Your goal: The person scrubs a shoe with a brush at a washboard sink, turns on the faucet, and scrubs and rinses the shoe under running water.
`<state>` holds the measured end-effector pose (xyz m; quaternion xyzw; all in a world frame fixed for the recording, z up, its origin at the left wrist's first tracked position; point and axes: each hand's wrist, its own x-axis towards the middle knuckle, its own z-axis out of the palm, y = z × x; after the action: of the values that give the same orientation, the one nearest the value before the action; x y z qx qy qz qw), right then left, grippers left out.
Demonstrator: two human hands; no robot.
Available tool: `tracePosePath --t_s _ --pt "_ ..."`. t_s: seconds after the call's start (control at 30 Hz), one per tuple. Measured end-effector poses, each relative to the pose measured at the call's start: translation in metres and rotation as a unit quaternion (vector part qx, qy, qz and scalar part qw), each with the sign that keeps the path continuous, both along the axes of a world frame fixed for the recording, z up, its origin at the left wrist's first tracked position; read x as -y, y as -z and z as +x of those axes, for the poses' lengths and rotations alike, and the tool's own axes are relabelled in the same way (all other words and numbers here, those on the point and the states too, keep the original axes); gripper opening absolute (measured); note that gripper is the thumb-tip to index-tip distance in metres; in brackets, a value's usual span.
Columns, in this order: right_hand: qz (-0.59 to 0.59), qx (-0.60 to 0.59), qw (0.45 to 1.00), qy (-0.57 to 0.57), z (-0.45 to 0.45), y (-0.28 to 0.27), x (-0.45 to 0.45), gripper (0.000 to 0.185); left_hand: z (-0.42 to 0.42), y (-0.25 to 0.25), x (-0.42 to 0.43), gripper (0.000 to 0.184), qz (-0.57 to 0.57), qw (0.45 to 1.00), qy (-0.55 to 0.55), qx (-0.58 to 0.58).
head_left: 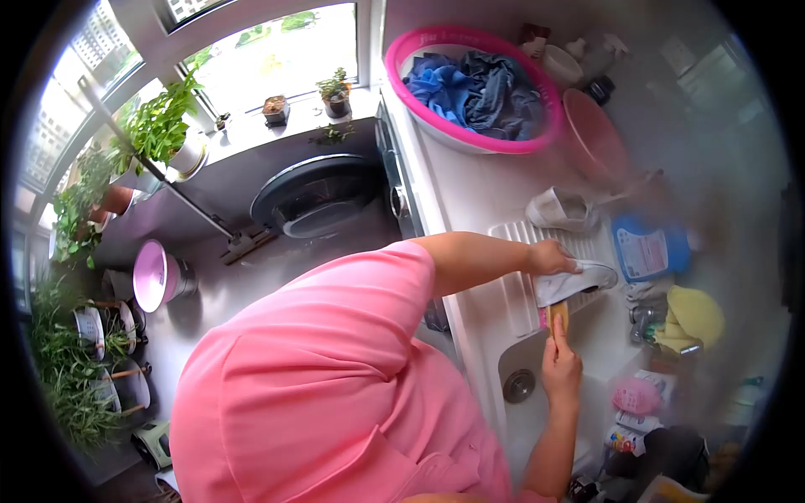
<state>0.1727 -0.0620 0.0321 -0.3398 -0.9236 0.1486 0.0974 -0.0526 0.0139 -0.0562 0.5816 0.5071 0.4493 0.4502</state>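
Observation:
My left hand (552,257) is closed on a white shoe (573,283), gripping it by its opening and holding it over the ribbed washboard part (511,289) of the white sink counter. In my right hand (561,366) is a scrub brush (556,318) with a yellowish back and pinkish bristles. The brush is up against the near end of the shoe. Its contact edge is partly hidden by my fingers. A second white shoe (562,210) rests at the far end of the ribs. Below my right hand lies the sink basin, with its drain (519,386) visible.
A pink-rimmed basin (474,149) of blue and dark clothes stands on the counter, beside a pink basin (594,134). A blue package (644,247), yellow cloth (694,318) and faucet (642,323) line the wall side. Behind are a mop (241,243), a bucket (163,277) and potted plants (163,121).

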Motion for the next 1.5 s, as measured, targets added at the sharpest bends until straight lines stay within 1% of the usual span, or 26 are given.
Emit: tracePosePath --t_s 0.07,0.17,0.23,0.27,0.3,0.37,0.43,0.53,0.57,0.6,0.63,0.67,0.77,0.8,0.9,1.0,1.03,1.1,1.13,1.17,1.2,1.23,1.3,1.37,1.43,1.5 --pt "-0.143 -0.112 0.982 0.054 0.001 0.018 0.006 0.044 -0.006 0.003 0.0 0.047 0.058 0.997 -0.001 -0.049" --pt "-0.396 -0.271 0.858 0.183 -0.004 0.038 0.013 0.041 -0.004 -0.005 0.001 0.038 -0.059 0.995 -0.011 0.075" --pt "-0.475 -0.361 0.766 0.239 -0.011 0.042 0.01 0.041 0.006 -0.007 0.001 0.035 -0.168 0.943 -0.045 0.283" --pt "-0.505 -0.407 0.715 0.26 -0.014 0.042 0.008 0.041 0.014 -0.009 0.002 0.036 -0.161 0.942 -0.059 0.288" --pt "-0.496 -0.414 0.714 0.271 -0.018 0.037 0.006 0.041 0.019 -0.01 0.003 0.038 -0.154 0.941 -0.078 0.291" --pt "-0.565 -0.453 0.613 0.315 -0.026 0.03 0.007 0.042 0.02 -0.008 0.0 0.038 -0.159 0.944 -0.065 0.281" --pt "-0.563 -0.44 0.643 0.276 -0.017 0.031 0.009 0.044 0.015 -0.036 0.017 0.035 -0.172 0.964 -0.08 0.189" --pt "-0.551 -0.292 0.759 0.186 0.01 0.021 0.013 0.045 0.011 -0.02 0.009 0.04 -0.128 0.964 -0.065 0.222" --pt "-0.548 -0.299 0.757 0.193 0.016 0.02 0.009 0.045 0.01 -0.015 0.007 0.04 -0.131 0.965 -0.055 0.22" --pt "-0.369 -0.216 0.893 0.143 0.023 0.02 0.004 0.043 0.015 -0.01 0.005 0.04 -0.141 0.964 -0.035 0.223" --pt "-0.171 -0.111 0.976 0.079 0.018 0.011 -0.001 0.042 0.018 -0.024 0.011 0.04 -0.147 0.962 -0.025 0.227" --pt "-0.155 -0.022 0.978 0.139 0.015 -0.002 0.002 0.039 0.019 -0.039 0.019 0.041 -0.188 0.961 -0.063 0.192" --pt "-0.094 0.011 0.981 0.17 0.011 0.022 -0.002 0.041 0.013 -0.014 0.006 0.042 -0.115 0.982 -0.089 0.123" --pt "-0.058 -0.048 0.983 0.168 0.013 0.044 -0.009 0.043 0.008 0.0 0.0 0.042 -0.072 0.989 -0.062 0.115" --pt "-0.053 -0.007 0.955 0.29 -0.003 0.058 -0.051 0.045 0.021 -0.007 0.008 0.042 -0.072 0.991 -0.058 0.097" --pt "-0.048 0.008 0.952 0.302 -0.02 0.05 -0.071 0.042 0.029 -0.006 0.011 0.041 -0.105 0.983 -0.069 0.132" --pt "-0.015 -0.044 0.952 0.304 -0.024 0.06 -0.066 0.041 0.026 -0.008 0.008 0.042 -0.107 0.981 -0.082 0.136" --pt "-0.362 -0.218 0.847 0.323 -0.025 0.057 -0.05 0.042 0.023 -0.008 0.009 0.043 -0.092 0.982 -0.098 0.135" --pt "-0.419 -0.286 0.802 0.314 -0.031 0.04 -0.028 0.048 0.022 -0.006 0.009 0.044 -0.077 0.983 -0.104 0.13" --pt "-0.416 -0.288 0.804 0.314 -0.031 0.038 -0.032 0.048 0.023 0.0 0.01 0.044 -0.064 0.983 -0.104 0.136" --pt "-0.458 -0.331 0.748 0.348 -0.029 0.038 -0.035 0.046 0.024 0.006 0.012 0.043 -0.052 0.983 -0.104 0.142" --pt "-0.498 -0.37 0.686 0.38 -0.028 0.039 -0.038 0.045 0.026 0.015 0.016 0.044 0.145 0.987 -0.07 0.022" --pt "-0.46 -0.402 0.707 0.358 -0.03 0.061 -0.073 0.044 0.043 0.008 0.019 0.043 0.07 0.993 -0.09 0.035" --pt "-0.416 -0.461 0.706 0.34 -0.037 0.073 -0.073 0.036 0.046 -0.031 0.036 0.043 -0.101 0.979 -0.081 0.155" --pt "-0.376 -0.488 0.702 0.357 -0.044 0.068 -0.061 0.032 0.037 -0.004 0.025 0.043 -0.015 0.993 -0.058 0.106" --pt "-0.523 -0.442 0.653 0.324 -0.036 0.037 -0.023 0.03 0.028 0.011 0.011 0.043 0.076 0.995 -0.041 0.052"
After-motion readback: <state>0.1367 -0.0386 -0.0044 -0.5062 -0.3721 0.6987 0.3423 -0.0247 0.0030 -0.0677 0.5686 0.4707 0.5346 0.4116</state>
